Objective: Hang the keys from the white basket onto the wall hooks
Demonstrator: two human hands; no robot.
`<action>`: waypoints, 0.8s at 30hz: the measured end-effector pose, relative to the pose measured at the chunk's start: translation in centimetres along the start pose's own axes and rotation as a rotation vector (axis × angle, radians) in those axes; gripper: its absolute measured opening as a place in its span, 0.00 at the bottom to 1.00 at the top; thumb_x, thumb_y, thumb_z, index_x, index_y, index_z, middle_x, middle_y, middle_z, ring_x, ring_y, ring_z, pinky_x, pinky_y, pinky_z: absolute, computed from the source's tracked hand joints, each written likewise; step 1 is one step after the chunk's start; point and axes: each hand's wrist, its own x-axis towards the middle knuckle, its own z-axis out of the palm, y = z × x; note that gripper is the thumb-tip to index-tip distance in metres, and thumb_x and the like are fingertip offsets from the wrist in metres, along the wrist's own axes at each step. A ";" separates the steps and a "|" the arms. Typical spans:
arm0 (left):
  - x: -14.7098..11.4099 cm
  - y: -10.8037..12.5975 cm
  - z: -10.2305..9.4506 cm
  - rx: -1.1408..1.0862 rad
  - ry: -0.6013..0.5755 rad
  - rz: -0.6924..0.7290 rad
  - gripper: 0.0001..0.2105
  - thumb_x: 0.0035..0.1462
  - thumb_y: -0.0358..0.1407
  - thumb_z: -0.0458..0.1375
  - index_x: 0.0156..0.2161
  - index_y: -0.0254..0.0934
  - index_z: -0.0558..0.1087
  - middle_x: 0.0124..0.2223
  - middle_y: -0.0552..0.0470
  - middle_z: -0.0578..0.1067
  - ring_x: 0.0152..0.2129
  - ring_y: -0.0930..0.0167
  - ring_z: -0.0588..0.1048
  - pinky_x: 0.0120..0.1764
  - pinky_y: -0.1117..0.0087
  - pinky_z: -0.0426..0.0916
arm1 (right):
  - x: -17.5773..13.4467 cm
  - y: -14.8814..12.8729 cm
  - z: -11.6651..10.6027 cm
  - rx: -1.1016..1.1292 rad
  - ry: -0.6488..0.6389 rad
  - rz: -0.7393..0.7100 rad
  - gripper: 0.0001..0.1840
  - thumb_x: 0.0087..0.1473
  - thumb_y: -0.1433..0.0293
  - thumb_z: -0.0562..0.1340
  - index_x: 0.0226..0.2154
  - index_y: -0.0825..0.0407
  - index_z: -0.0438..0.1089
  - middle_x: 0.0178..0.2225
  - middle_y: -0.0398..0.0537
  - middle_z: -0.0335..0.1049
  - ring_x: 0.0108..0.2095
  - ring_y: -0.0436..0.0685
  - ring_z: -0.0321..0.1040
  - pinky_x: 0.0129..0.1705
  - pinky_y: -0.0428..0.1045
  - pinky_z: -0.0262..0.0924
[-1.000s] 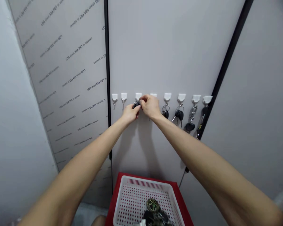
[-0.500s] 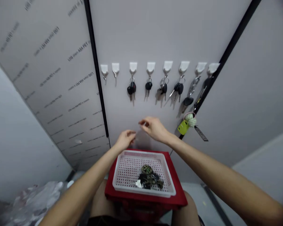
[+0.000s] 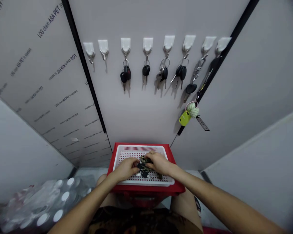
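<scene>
A bunch of keys (image 3: 144, 174) with black and white heads lies in a white perforated plastic basket (image 3: 170, 182). My left hand (image 3: 127, 169) reaches in from the left, thumb and fingers closed at the near edge of the black keys. From the other side my right hand (image 3: 159, 163) grips the bunch, its fingers bent over a round greenish-gold key fob (image 3: 143, 159). The fingers partly cover the keys, so which piece each one pinches is unclear.
The basket rests on a red box (image 3: 177, 187) over my lap. White wall hooks (image 3: 147, 45) run in a row ahead, several with keys; the two leftmost hold none. A lime-green tag (image 3: 184, 118) dangles at right. Plastic-wrapped bottles (image 3: 51, 203) stand on the floor at left.
Both hands have come down from in front of the wall into the basket and onto the keys. The view has tilted, so the hooks appear higher and larger.
</scene>
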 end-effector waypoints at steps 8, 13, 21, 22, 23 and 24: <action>-0.3 0.1 0.1 0.025 0.013 -0.008 0.16 0.38 0.35 0.52 0.38 0.37 0.63 0.31 0.53 0.68 0.27 0.73 0.65 0.29 0.75 0.58 | 1.3 -1.1 1.2 0.358 0.155 0.163 0.15 0.35 0.80 0.50 0.30 0.55 0.61 0.21 0.43 0.61 0.22 0.47 0.57 0.26 0.42 0.52; -0.4 0.5 0.0 0.105 -0.024 -0.017 0.20 0.35 0.34 0.53 0.39 0.38 0.62 0.34 0.53 0.67 0.27 0.73 0.65 0.28 0.75 0.57 | 2.0 -1.4 -0.3 0.529 0.152 0.204 0.12 0.39 0.76 0.49 0.30 0.55 0.61 0.22 0.42 0.61 0.21 0.45 0.57 0.23 0.41 0.52; -0.2 0.4 -0.2 0.229 0.111 -0.122 0.08 0.41 0.29 0.45 0.29 0.37 0.64 0.27 0.52 0.68 0.26 0.72 0.66 0.27 0.74 0.56 | -0.8 -0.3 -0.6 -0.075 -0.138 0.049 0.11 0.30 0.71 0.58 0.24 0.53 0.63 0.24 0.44 0.62 0.24 0.49 0.55 0.22 0.42 0.46; -0.1 0.3 -0.1 0.229 0.121 -0.129 0.08 0.41 0.29 0.45 0.29 0.37 0.64 0.27 0.52 0.68 0.26 0.72 0.66 0.27 0.74 0.56 | -0.9 -0.2 -0.5 -0.040 -0.135 0.037 0.09 0.31 0.72 0.57 0.24 0.53 0.63 0.23 0.43 0.61 0.23 0.48 0.55 0.22 0.42 0.46; -0.1 0.2 -0.1 0.225 0.129 -0.133 0.08 0.41 0.28 0.45 0.28 0.37 0.63 0.27 0.52 0.68 0.26 0.72 0.66 0.27 0.74 0.56 | -0.7 -0.1 -0.7 0.008 -0.124 0.033 0.08 0.33 0.73 0.55 0.24 0.54 0.63 0.21 0.42 0.60 0.22 0.47 0.54 0.21 0.41 0.45; 0.0 0.2 -0.1 0.219 0.139 -0.135 0.08 0.40 0.28 0.45 0.28 0.36 0.63 0.27 0.52 0.68 0.26 0.72 0.65 0.27 0.74 0.56 | -0.6 -0.1 -0.9 0.064 -0.106 0.037 0.06 0.34 0.73 0.54 0.23 0.54 0.63 0.19 0.41 0.59 0.21 0.45 0.52 0.21 0.41 0.45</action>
